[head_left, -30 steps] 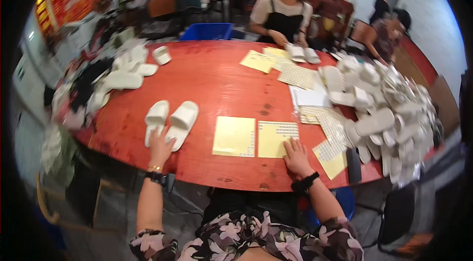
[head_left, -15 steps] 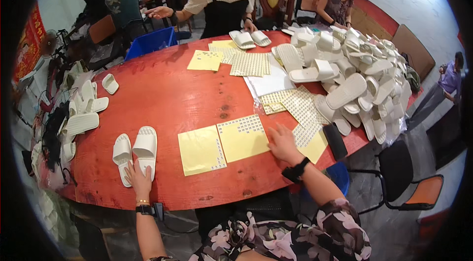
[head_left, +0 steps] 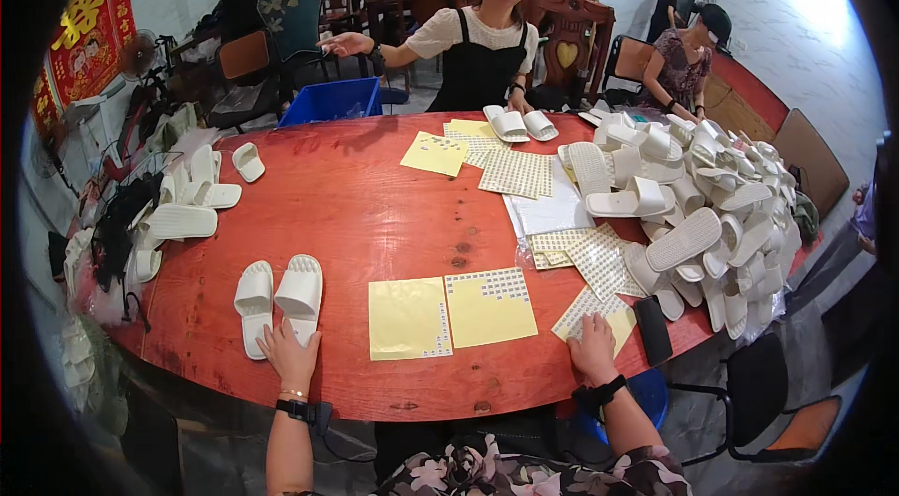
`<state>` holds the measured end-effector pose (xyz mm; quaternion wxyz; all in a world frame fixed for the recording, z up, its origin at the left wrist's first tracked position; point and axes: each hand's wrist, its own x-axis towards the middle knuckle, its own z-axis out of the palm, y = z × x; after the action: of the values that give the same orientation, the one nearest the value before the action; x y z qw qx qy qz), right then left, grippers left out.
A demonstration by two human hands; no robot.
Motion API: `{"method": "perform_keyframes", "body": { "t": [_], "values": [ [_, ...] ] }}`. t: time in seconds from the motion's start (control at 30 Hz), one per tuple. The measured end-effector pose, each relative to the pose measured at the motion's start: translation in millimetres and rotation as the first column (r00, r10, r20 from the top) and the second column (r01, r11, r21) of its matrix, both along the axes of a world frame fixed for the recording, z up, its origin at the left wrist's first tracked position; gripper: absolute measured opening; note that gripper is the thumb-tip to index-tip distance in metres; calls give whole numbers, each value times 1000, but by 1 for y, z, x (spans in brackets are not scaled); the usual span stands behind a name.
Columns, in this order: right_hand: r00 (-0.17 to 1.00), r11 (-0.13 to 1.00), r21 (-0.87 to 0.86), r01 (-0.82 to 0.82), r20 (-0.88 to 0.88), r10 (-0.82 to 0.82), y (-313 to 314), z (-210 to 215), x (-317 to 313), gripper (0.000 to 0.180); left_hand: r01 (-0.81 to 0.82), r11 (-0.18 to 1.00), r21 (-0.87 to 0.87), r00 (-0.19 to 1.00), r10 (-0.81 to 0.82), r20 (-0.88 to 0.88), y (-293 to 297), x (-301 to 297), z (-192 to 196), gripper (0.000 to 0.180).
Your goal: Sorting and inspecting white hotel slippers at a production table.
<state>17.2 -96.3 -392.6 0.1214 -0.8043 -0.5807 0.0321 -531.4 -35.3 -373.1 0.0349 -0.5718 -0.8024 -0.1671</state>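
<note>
Two white slide slippers [head_left: 299,286] lie side by side on the red table, toes pointing away from me. My left hand [head_left: 291,357] rests at their heels with fingers spread, touching the right one and not gripping it. To the right are two yellow sticker sheets [head_left: 408,320] edge to edge, both with many stickers peeled away. My right hand [head_left: 592,348] lies open, fingers forward, over another partly used sticker sheet [head_left: 618,320]. A flat black object [head_left: 653,331] sits just right of that hand.
A big heap of white slippers [head_left: 688,238] covers the table's right side, with a smaller group [head_left: 187,215] at the left. More sticker sheets [head_left: 517,174] lie toward the far side. Across the table, a co-worker [head_left: 487,56] touches a slipper pair. A blue bin [head_left: 332,101] stands beyond the edge.
My right hand has moved right, from the edge of the yellow sheet onto the sticker sheet near the black object. My left hand stays at the slippers. The view has tilted up.
</note>
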Motion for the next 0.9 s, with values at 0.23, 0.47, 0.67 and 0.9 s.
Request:
{"method": "perform_keyframes", "body": {
  "t": [0.23, 0.47, 0.67, 0.9],
  "values": [
    [976, 977, 21, -213, -49, 214, 10, 3, -17, 66, -100, 993, 70, 995, 100, -8, 23, -8, 4, 75],
    [946, 947, 40, -319, -43, 321, 13, 1, -20, 64, -96, 994, 47, 995, 95, 18, 33, -35, -34, 73],
    [949, 949, 19, -316, 11, 316, 10, -3, -22, 66, -90, 993, 71, 996, 88, 34, 31, -30, -36, 64],
    [953, 953, -14, -302, -9, 302, 9, -1, -24, 68, -96, 993, 63, 995, 94, 42, 30, -29, -31, 64]
  ]
}}
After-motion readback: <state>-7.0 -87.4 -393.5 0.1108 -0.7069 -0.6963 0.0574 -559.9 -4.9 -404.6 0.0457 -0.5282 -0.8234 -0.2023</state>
